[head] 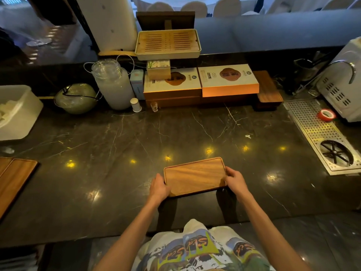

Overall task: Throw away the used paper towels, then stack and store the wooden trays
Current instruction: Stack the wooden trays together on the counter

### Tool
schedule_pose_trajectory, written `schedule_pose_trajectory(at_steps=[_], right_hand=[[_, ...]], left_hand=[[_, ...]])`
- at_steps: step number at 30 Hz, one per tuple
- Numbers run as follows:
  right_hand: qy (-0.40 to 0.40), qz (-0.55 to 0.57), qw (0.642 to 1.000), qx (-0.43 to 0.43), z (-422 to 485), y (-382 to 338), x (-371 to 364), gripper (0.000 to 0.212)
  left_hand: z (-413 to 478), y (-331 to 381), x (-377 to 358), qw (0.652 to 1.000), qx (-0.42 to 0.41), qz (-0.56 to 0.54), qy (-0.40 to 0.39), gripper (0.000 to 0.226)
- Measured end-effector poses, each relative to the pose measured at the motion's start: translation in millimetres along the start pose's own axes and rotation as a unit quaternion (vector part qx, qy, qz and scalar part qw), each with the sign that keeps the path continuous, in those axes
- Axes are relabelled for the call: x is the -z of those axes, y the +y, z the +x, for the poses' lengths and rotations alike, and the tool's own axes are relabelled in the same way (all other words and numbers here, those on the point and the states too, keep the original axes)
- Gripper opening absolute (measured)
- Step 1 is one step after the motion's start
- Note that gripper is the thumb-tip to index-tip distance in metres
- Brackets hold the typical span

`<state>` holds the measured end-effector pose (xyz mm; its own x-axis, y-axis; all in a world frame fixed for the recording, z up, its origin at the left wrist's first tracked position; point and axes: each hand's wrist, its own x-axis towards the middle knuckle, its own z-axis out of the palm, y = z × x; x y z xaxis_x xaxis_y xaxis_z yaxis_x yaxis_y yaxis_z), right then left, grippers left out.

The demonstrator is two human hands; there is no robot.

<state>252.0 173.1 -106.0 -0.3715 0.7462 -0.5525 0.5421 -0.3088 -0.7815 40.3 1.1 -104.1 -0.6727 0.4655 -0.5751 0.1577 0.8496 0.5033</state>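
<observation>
Countertop of dark veined marble (117, 145) spanned view. Perforated steel drain grate (316, 130) sat at right. Two flat brown wooden trays (13, 178) lay at left edge. Rectangular brown wooden tray (194, 176) was near front edge; contact with marble unclear. Left hand (159, 187) gripped tray's left end, right hand (235, 179) its right end, fingers curled round rims. Red tape roll (325, 115) rested on grate.

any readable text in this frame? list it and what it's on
Nothing reads cleanly.
Shirt: stylized graffiti lettering, not legible.
Two flat gift boxes: emblem and small print, too blurred.
Small box stacked on them: label print, too small.
Wooden tray, held by left hand and right hand: no text.
</observation>
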Motion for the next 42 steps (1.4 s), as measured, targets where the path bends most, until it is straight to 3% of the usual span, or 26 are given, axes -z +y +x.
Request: schedule_pose_trajectory(at_steps=[7,12,20,22,24,26,29,31,34,37,42], right_hand=[[0.033,0.017,0.999,-0.003,-6.6,6.6,5.7,0.05],[0.021,0.043,0.999,0.014,-12.3,12.8,-2.2,0.047],[0.004,0.049,0.998,0.025,-18.4,20.4,-3.7,0.047],[0.006,0.004,0.999,0.038,-19.2,20.6,-3.0,0.05],[0.02,-0.121,0.989,0.078,-20.0,22.1,-3.7,0.055],[0.03,-0.283,0.95,0.132,-23.4,26.2,-7.6,0.06],[0.028,-0.456,0.871,0.18,-28.0,33.8,-15.0,0.065],[0.016,-0.482,0.859,0.171,-30.4,37.7,-19.0,0.068],[0.002,-0.457,0.877,0.152,-34.1,34.5,-22.2,0.069],[0.004,-0.474,0.87,0.135,-32.2,23.4,-25.6,0.068],[-0.016,-0.505,0.85,0.151,-20.6,-38.1,-73.3,0.05]], left_hand=[[-6.3,3.8,-3.2,1.0,0.01,-0.02,0.018,0.035],[-12.8,6.2,-8.5,0.999,-0.018,-0.024,0.018,0.024],[-16.7,3.3,-5.6,0.999,-0.011,-0.031,0.006,0.025],[-20.8,4.1,-5.0,0.999,-0.032,0.001,0.016,0.038],[-27.1,2.9,-5.8,0.989,-0.095,0.096,0.058,0.064],[-33.3,0.2,-8.7,0.965,-0.162,0.191,0.074,0.072],[-34.3,-7.9,-17.1,0.943,-0.191,0.271,0.036,0.066],[-33.1,-14.2,-20.7,0.942,-0.185,0.281,0.016,0.065],[-31.2,-19.5,-20.4,0.946,-0.192,0.262,0.005,0.065],[-28.7,-22.1,-10.5,0.949,-0.206,0.239,0.006,0.064],[-21.3,-41.4,40.4,0.97,-0.156,0.185,0.03,0.064]])
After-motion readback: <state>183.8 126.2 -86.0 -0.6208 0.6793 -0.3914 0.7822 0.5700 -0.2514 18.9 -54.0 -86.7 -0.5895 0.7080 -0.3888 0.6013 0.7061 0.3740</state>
